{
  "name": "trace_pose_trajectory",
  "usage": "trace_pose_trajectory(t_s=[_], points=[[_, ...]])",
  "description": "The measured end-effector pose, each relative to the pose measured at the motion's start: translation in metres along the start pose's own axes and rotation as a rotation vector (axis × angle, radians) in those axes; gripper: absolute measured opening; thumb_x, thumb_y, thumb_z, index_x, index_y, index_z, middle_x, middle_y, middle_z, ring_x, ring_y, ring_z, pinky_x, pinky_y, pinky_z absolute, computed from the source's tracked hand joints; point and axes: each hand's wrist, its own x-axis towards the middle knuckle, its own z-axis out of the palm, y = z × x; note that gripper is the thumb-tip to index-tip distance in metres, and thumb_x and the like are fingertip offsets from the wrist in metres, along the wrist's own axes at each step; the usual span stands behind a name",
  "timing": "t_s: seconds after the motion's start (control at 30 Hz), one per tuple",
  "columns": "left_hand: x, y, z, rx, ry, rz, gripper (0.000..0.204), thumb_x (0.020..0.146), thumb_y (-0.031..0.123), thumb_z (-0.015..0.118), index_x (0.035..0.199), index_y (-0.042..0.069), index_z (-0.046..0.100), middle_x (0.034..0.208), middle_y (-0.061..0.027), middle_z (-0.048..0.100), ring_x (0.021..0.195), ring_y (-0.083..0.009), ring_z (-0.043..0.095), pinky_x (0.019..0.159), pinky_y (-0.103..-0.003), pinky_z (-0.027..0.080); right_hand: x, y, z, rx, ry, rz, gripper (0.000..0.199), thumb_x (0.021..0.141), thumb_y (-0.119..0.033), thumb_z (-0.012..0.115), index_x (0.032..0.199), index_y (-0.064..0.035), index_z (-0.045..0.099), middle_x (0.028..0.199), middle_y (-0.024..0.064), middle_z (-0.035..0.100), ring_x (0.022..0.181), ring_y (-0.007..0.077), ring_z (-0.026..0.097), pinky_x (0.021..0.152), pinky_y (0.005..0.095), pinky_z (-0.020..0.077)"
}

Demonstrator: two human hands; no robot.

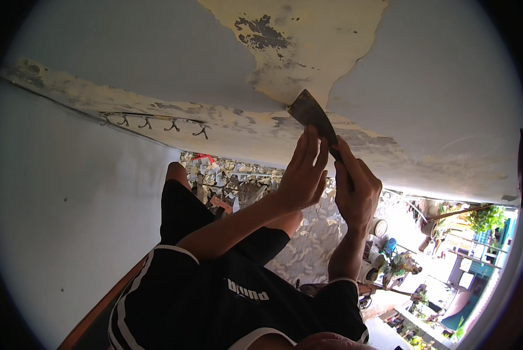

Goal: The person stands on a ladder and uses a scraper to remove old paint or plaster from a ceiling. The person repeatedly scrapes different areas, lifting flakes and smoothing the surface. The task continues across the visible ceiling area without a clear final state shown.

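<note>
Dark scraper pointing to eleven o'clock seems stiff, best held by handle, where right hand grasps; unclenched left hand touches blade.

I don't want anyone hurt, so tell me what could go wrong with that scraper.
The left hand has its fingertips at the blade; a slip might cut them.

The right hand grips the scraper against the wall; a corner could gouge it.

Flakes litter the ground below; stepping there might mean a slip.
</note>
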Motion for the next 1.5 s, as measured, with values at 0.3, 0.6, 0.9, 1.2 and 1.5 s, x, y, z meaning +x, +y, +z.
trace_pose_trajectory(t_s=[0.3, 0.6, 0.9, 1.2, 1.5], points=[[0.001, -0.003, 0.005, -0.017, 0.013, 0.012, 0.075, 0.085, 0.007, 0.06, 0.145, -0.018, 0.024, 0.151, -0.0487, 0.01, 0.142, -0.0661, 0.013, 0.119, -0.063, 0.021, 0.005, 0.018, 0.01, 0.066, -0.013, -0.012, 0.05, 0.088, 0.001, 0.066, 0.134, -0.0174, 0.064, 0.081, 0.0119, 0.069, 0.065, 0.022, 0.068, 0.059, 0.0376, 0.053], [-0.001, -0.009, 0.001, 0.054, -0.055, -0.028, 0.077, 0.084, 0.008, 0.06, 0.149, -0.014, 0.024, 0.154, -0.0451, 0.01, 0.145, -0.061, 0.011, 0.119, -0.063, 0.02, 0.004, 0.022, 0.019, 0.063, -0.017, -0.023, 0.046, 0.089, -0.003, 0.068, 0.133, -0.0163, 0.065, 0.077, 0.0128, 0.068, 0.062, 0.0265, 0.067, 0.056, 0.0407, 0.0517], [-0.012, -0.006, 0.019, -0.139, 0.136, -0.053, 0.08, 0.083, 0.002, 0.06, 0.151, -0.013, 0.021, 0.155, -0.0446, 0.01, 0.146, -0.0591, 0.013, 0.12, -0.061, 0.021, 0.004, 0.023, 0.021, 0.12, -0.103, -0.061, 0.047, 0.091, -0.002, 0.065, 0.136, -0.0155, 0.061, 0.08, 0.0142, 0.068, 0.066, 0.0298, 0.069, 0.057, 0.0431, 0.0509], [-0.017, -0.003, 0.011, -0.053, -0.027, -0.021, 0.084, 0.082, 0.006, 0.06, 0.153, -0.011, 0.017, 0.157, -0.0423, 0.008, 0.147, -0.0575, 0.009, 0.12, -0.059, 0.02, -0.008, 0.041, 0.015, 0.111, -0.08, -0.07, 0.051, 0.089, -0.002, 0.067, 0.137, -0.0161, 0.06, 0.077, 0.014, 0.066, 0.066, 0.0298, 0.068, 0.057, 0.0435, 0.0511], [-0.026, -0.004, 0.01, 0.058, -0.167, 0.014, 0.081, 0.083, 0.004, 0.057, 0.15, -0.015, 0.018, 0.157, -0.0423, 0.006, 0.148, -0.0563, 0.008, 0.121, -0.06, 0.019, -0.018, 0.046, 0.016, 0.177, -0.091, 0.009, 0.043, 0.092, -0.003, 0.064, 0.133, -0.0128, 0.063, 0.083, 0.0162, 0.07, 0.07, 0.0314, 0.071, 0.061, 0.044, 0.0543]])
